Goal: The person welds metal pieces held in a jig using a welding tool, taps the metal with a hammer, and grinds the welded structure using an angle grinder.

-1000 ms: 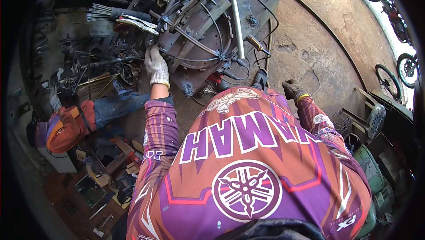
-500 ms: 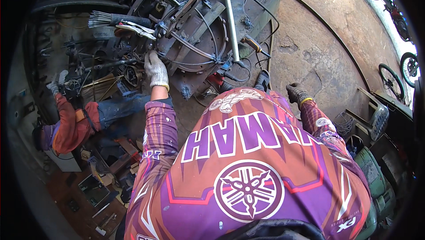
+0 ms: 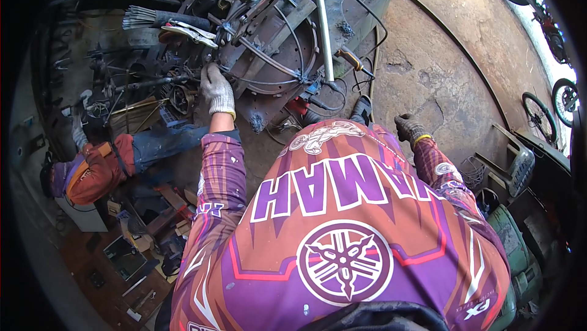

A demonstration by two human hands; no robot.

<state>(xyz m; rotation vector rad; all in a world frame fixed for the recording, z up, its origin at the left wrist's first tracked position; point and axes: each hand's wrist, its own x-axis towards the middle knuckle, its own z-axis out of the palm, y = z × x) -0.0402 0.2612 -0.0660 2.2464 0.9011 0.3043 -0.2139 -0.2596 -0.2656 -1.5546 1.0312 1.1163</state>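
Note:
My left hand [image 3: 217,91], in a pale knitted glove, reaches to the near left edge of the metal workbench [image 3: 251,111]. Its fingers are bent in and closed against a dark metal part there; whatever they grip is hidden. Just beyond it on the bench lie locking pliers [image 3: 191,33] and a bundle of thin rods in a dark tube [image 3: 174,20]. My right hand [image 3: 413,128], in a darker grey glove, hangs over the floor with curled fingers, and nothing shows in it. Across the bench run bent metal rods [image 3: 260,56] and a pale straight tube [image 3: 324,31].
At the left a co-worker [image 3: 101,172] in a red-orange top bends over metal parts. A yellow-and-black handled tool [image 3: 350,59] and cables hang at the bench's right side. Concrete floor [image 3: 440,68] stretches right, with a bicycle [image 3: 539,116] and a motorcycle [image 3: 550,34] beyond.
The co-worker has shifted slightly left and drawn the arm in closer to the body. My left hand stays at the bench edge, and my right hand hangs in the same place.

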